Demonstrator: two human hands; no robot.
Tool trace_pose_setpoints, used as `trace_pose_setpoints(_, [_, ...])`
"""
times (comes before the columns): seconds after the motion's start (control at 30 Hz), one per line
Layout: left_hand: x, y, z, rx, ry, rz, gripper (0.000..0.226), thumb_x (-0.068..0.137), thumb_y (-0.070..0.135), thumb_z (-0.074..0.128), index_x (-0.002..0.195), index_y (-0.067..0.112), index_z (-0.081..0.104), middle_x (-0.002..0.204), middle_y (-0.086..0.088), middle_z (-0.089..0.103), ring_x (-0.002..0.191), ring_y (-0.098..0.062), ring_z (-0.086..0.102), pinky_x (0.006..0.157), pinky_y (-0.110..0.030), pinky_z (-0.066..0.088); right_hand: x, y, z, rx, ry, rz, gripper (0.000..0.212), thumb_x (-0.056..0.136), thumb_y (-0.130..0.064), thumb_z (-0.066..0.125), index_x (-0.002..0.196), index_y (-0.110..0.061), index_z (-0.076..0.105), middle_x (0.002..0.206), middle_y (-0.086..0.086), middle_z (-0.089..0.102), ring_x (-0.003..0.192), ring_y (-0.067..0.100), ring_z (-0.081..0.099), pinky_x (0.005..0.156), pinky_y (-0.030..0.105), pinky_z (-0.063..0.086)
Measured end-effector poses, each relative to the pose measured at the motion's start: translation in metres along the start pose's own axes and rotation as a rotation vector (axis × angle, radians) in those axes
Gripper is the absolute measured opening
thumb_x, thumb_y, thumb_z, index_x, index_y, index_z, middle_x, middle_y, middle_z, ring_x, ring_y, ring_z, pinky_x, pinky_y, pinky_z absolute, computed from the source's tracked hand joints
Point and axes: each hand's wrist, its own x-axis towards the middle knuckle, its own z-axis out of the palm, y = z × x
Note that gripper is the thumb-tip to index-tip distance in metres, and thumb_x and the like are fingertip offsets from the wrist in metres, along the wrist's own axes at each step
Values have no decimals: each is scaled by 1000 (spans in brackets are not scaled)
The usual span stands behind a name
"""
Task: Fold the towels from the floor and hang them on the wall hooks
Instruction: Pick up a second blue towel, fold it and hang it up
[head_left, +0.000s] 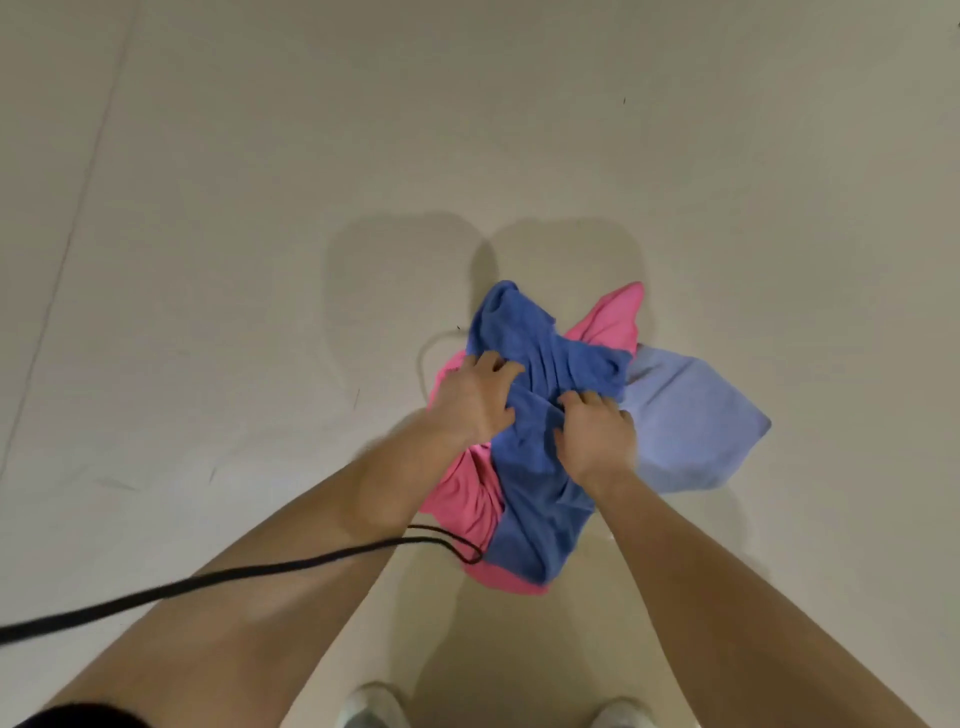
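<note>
The dark blue towel (540, 499) lies crumpled on the pale floor (234, 260), over a pink towel (467, 499) and overlapping a lilac towel (685, 421), with floor stretching wide on every side. The left hand (470, 400) and right hand (597, 431) both clutch its folds, fingers curled in. A black cable (208, 584) crosses the left forearm (311, 519); white shoes (371, 706) stand near the pile.

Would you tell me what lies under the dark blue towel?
Under the dark blue towel a pink towel pokes out; a light blue towel slips partly beneath. The rest is covered.
</note>
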Motion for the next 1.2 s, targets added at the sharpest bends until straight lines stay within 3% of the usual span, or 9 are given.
trace_pose_setpoints(0.1, [7,7,-5,77,24,3,20,91,28,58,106,23,69,107,-1,62,99,-27,58,83,-42,51,-3,4,-5,72,62,-63,15,93,-22,53,103,-19,64,101,4,65,100,28,61,71,33,35])
trace_pose_setpoints(0.17, [-6,16,-28,31,35,4,16,92,21,54,94,18,69,93,-2,65,88,-28,62,74,-39,50,-16,7,-27,168,32,-60,16,95,-25,50,101,-20,65,97,4,65,94,29,62,67,32,38])
trace_pose_setpoints(0.3, [-58,42,-105,11,-10,38,14,97,18,47,103,12,58,93,-9,66,84,-32,59,68,-38,41,-63,8,-108,331,-76,-41,19,100,-24,44,83,-20,51,76,0,55,80,30,58,62,32,36])
trace_pose_setpoints(0.37, [-89,61,-154,-25,-34,29,12,97,17,49,107,14,54,101,-9,65,89,-34,61,71,-39,45,-94,5,-163,354,-72,-52,19,103,-24,41,90,-17,53,70,1,53,77,32,58,61,32,33])
trace_pose_setpoints(0.5, [-160,105,-266,-113,-56,45,15,97,18,50,112,13,51,107,-8,64,91,-36,62,75,-43,50,-163,-1,-295,284,-20,-74,29,105,-28,38,115,-13,60,95,15,70,88,35,66,66,37,46])
trace_pose_setpoints(0.67, [-259,180,-418,-156,-74,83,16,100,23,50,107,14,62,96,0,52,89,-23,53,75,-34,42,-271,7,-467,375,75,-70,24,102,-24,44,113,-21,65,107,11,70,98,34,63,73,34,44])
trace_pose_setpoints(0.9, [-393,288,-575,-139,-28,152,14,97,25,53,83,24,50,84,5,44,86,-21,49,68,-30,29,-432,48,-662,471,201,-43,20,99,-28,45,96,-27,65,89,1,68,86,28,63,69,35,50])
trace_pose_setpoints(1.1, [-458,336,-618,-171,39,66,19,96,22,51,79,29,53,79,9,58,81,-22,55,71,-34,43,-560,129,-735,582,469,104,20,99,-29,48,87,-28,63,82,1,66,79,24,60,69,40,52])
trace_pose_setpoints(1.2, [-473,373,-633,-258,108,165,21,95,24,55,75,31,55,72,9,57,76,-21,54,70,-33,43,-614,160,-732,611,581,236,20,99,-28,49,86,-25,65,87,1,65,79,22,60,67,36,50])
